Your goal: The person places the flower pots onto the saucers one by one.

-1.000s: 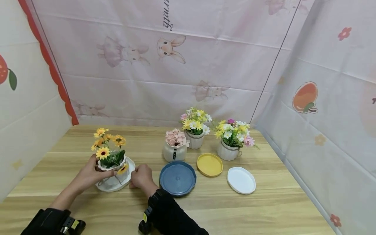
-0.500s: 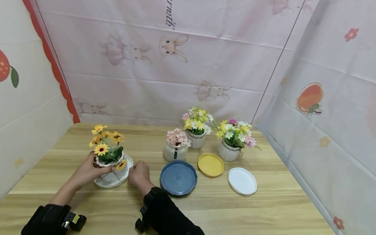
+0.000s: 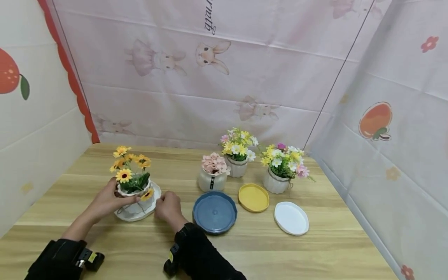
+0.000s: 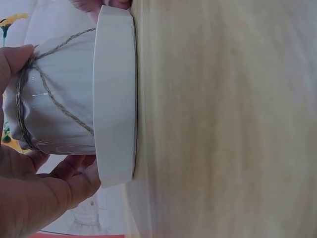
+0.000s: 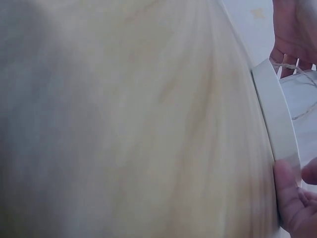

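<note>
While the left hand (image 3: pixel 106 201) grips the pot of yellow flowers (image 4: pixel 64 111), which stands upright in a white saucer (image 4: pixel 115 99) at the left of the surface (image 3: pixel 280 256), the right hand (image 3: pixel 170 209) pinches the saucer's right rim. Right of that hand lie a blue plate (image 3: pixel 214 213), a yellow dish (image 3: pixel 253 198) and a white dish (image 3: pixel 291 218); a pot of pink flowers (image 3: pixel 212 180) stands just beyond the blue plate.

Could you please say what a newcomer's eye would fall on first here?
Probably the pot of yellow-orange flowers on a white saucer to the left, where the left hand grips the pot and the right hand pinches the saucer's rim. Next, perhaps, the dark blue plate near the middle of the table, and the rabbit's head printed on the backdrop.
</note>
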Action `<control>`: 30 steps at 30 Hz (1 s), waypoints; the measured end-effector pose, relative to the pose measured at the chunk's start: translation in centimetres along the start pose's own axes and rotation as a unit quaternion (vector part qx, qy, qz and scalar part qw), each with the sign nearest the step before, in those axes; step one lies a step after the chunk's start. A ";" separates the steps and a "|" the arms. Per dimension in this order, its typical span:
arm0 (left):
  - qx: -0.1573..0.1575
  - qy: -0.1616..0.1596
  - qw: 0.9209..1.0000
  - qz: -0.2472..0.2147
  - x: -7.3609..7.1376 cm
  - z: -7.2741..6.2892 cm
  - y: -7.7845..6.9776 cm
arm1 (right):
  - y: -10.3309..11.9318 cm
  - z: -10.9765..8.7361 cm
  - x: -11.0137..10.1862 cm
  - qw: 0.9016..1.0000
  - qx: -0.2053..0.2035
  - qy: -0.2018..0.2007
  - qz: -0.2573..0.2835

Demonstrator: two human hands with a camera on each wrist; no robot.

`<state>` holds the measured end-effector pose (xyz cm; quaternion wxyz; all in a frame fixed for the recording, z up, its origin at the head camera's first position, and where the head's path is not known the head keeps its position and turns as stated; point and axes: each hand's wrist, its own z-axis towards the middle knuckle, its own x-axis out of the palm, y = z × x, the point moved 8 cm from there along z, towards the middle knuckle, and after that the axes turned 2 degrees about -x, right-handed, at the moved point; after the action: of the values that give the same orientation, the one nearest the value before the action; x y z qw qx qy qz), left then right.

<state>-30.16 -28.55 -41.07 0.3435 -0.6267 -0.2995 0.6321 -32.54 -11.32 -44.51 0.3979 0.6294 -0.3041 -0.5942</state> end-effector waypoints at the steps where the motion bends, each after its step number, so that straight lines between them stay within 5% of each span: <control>1: 0.000 0.001 1.000 -0.001 0.0 0.0 0.0 | 0.0 0.0 0.0 1.000 -0.001 0.007 0.002; 15: -0.010 0.022 0.999 0.039 -0.5 -0.8 -0.1 | 0.6 -0.6 0.4 0.991 0.010 0.134 -0.007; 20: 0.010 0.021 0.996 0.090 -1.2 -1.3 -0.9 | 1.9 -0.6 -0.3 0.983 -0.064 0.150 -0.089; 24: 0.006 0.031 0.990 0.136 -1.6 -1.5 -1.1 | 3.2 -0.6 -1.1 0.961 -0.126 0.137 -0.203; 30: 0.032 0.040 0.974 0.219 -2.0 -1.6 -1.9 | 4.0 -0.8 -2.0 0.905 -0.156 0.148 -0.366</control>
<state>-28.48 -29.14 -38.45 0.2283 -0.6909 -0.1205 0.6753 -31.62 -11.51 -40.04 0.2859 0.7068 0.1070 -0.6382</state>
